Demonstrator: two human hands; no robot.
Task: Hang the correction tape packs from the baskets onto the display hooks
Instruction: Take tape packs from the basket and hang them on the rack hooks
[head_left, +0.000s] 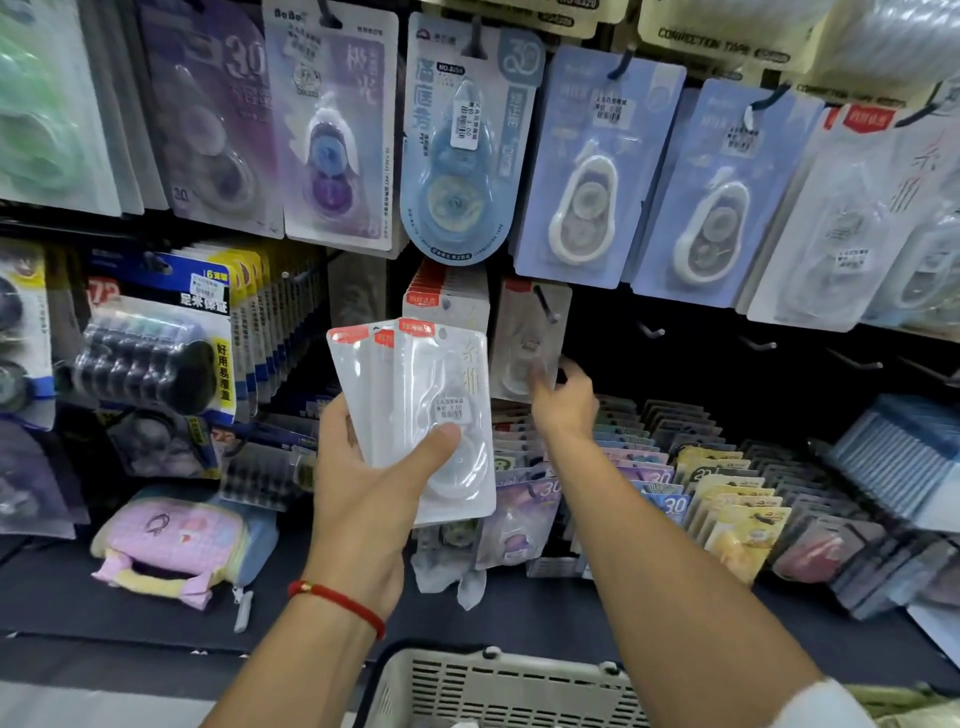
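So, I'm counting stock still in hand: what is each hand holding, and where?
Left hand: fanned white correction tape packs, lower edge. Right hand: hanging pack, bottom; grip blurred.

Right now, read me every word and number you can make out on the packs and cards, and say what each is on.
"30": purple pack, upper left.
"BoBo": lilac pack.
"30" and "NO.": round blue pack.
"CORRECTION TAPE": cream card, top right.
"30": small pack in the shelf rows.
Price stickers, the Chinese lettering and the white packs in the left hand are too small or blurred to read.
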